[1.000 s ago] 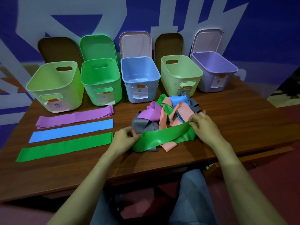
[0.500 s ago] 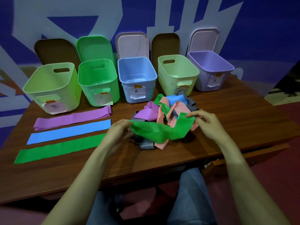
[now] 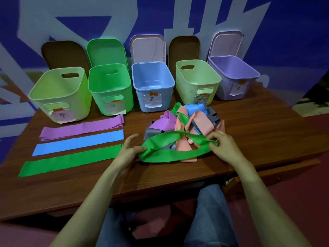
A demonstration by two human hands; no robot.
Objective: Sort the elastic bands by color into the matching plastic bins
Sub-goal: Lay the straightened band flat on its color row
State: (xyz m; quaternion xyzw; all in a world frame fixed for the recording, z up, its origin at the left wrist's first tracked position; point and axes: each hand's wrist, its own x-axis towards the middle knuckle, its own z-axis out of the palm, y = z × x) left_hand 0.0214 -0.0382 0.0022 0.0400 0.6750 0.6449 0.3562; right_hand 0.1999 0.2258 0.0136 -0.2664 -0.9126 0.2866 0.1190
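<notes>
Green band (image 3: 169,156): looped, long axis left to right, at near edge of pile (image 3: 187,120). Ends pinched by left hand (image 3: 129,151) and right hand (image 3: 224,147). Green bin (image 3: 128,97) far-left; left hand nearer.

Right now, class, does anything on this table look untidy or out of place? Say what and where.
Yes: the heap of mixed bands in front of the blue bin is crumpled and tangled, unlike the three flat bands laid neatly at the left.
</notes>
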